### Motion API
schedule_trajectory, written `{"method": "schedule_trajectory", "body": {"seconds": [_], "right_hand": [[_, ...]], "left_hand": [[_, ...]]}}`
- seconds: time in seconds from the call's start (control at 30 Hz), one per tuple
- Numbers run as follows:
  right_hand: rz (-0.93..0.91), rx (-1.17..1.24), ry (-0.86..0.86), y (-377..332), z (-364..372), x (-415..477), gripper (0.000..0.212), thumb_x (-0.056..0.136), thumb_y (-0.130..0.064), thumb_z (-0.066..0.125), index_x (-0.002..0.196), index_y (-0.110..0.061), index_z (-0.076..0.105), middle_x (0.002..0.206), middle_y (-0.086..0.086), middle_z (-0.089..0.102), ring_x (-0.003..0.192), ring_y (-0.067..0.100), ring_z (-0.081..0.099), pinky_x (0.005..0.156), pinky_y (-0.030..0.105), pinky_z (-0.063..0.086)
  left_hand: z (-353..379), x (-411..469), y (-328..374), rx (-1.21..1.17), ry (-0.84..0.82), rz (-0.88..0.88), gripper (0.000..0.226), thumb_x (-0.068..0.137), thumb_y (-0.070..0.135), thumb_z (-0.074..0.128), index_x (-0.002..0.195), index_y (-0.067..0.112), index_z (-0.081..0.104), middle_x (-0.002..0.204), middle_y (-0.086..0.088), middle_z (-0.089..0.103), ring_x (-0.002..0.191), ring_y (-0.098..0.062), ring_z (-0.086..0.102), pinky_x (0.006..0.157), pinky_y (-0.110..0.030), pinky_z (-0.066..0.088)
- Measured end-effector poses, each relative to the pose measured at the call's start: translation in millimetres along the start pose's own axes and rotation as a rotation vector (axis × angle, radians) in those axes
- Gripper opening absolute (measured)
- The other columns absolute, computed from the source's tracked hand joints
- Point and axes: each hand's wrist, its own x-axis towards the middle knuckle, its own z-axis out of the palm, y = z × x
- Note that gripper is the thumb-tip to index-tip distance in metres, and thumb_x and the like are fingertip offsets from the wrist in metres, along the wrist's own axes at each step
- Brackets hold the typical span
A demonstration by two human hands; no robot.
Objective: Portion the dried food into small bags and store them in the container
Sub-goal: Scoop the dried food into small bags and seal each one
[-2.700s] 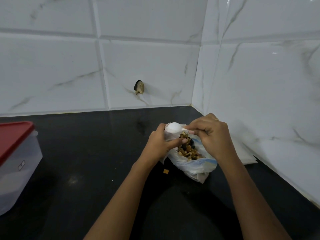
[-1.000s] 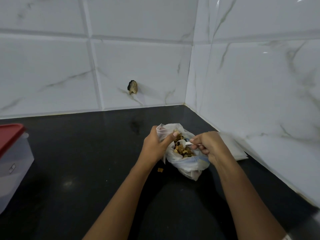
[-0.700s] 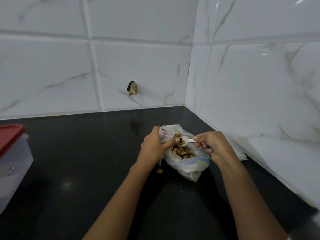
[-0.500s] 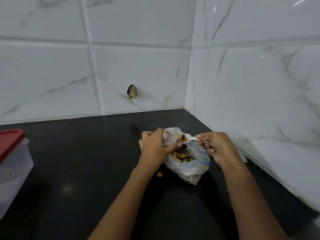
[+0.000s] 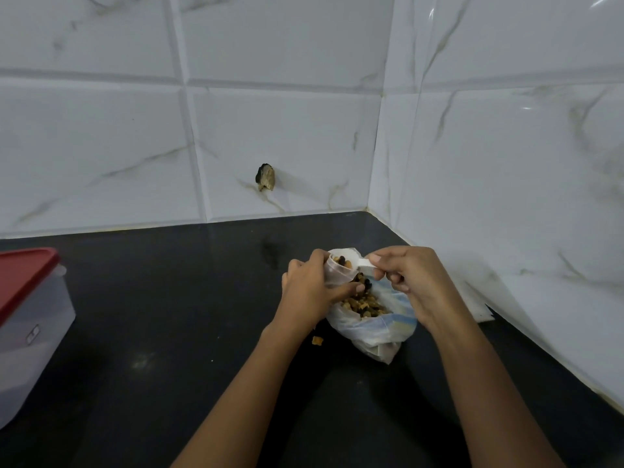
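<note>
**Tipping a spoonful into the small bag (image 5: 337, 278)**

Keep the left hand (image 5: 310, 292) curled round the small bag, holding its mouth wide and just above the big bag (image 5: 378, 332) to catch strays like the loose piece (image 5: 317, 340) on the counter (image 5: 169, 315). Tilt the spoon (image 5: 363, 263), pinched by the handle in the right hand (image 5: 412, 285), slowly. Carries dried food (image 5: 343, 261) in its bowl, right at the small bag's mouth, between both hands. Leave the container (image 5: 33, 332), well apart at far left, lid on, for later.
</note>
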Motion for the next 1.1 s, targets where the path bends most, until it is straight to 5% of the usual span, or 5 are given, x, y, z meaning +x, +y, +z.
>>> {"method": "schedule_trajectory", "body": {"seconds": [0.17,0.5,0.73,0.97,1.1], "right_hand": [[-0.272,-0.352,0.002,0.1,5.6,-2.3,0.012,0.084,-0.010,0.065,0.087,-0.016,0.075,0.067,-0.006,0.066,0.070,0.001,0.060,0.062,0.004,0.042],[-0.742,-0.682,0.043,11.0,2.4,9.4,0.024,0.072,0.006,0.071,0.083,-0.014,0.078,0.081,-0.001,0.072,0.080,0.011,0.049,0.076,-0.001,0.034],[-0.569,-0.445,0.239,1.6,-0.1,-0.1,0.013,0.077,-0.004,0.069,0.085,-0.011,0.077,0.078,-0.001,0.069,0.071,0.006,0.058,0.068,0.003,0.040],[-0.151,-0.969,0.064,7.7,11.4,-1.7,0.028,0.089,-0.016,0.048,0.102,-0.021,0.073,0.102,0.006,0.070,0.090,0.023,0.062,0.075,0.029,0.050],[-0.331,-1.102,0.117,5.2,22.2,-17.9,0.031,0.093,-0.024,0.045,0.113,-0.014,0.066,0.111,0.009,0.061,0.106,0.027,0.051,0.086,0.036,0.047]], "left_hand": [[2.0,3.7,-5.4,-0.093,-0.012,-0.021,0.061,0.068,0.051,0.073,0.115,0.023,0.047,0.106,-0.002,0.048,0.110,-0.024,0.045,0.095,-0.041,0.046],[4.7,3.2,-7.2,-0.208,0.044,0.012,0.092,0.049,0.071,0.067,0.124,0.023,0.045,0.110,-0.005,0.058,0.105,-0.023,0.056,0.090,-0.044,0.051],[9.9,1.3,-7.3,-0.229,0.124,0.002,0.057,0.068,0.050,0.075,0.110,0.024,0.047,0.098,0.009,0.051,0.108,-0.021,0.053,0.091,-0.044,0.049],[12.5,-10.4,-1.5,-0.124,0.187,-0.035,0.053,0.077,0.052,0.067,0.114,0.021,0.044,0.097,0.012,0.044,0.107,-0.018,0.050,0.085,-0.039,0.049],[10.3,-11.5,-5.4,-0.170,0.176,-0.027,0.053,0.077,0.052,0.067,0.113,0.021,0.043,0.101,0.011,0.049,0.107,-0.018,0.053,0.086,-0.043,0.050]]}}
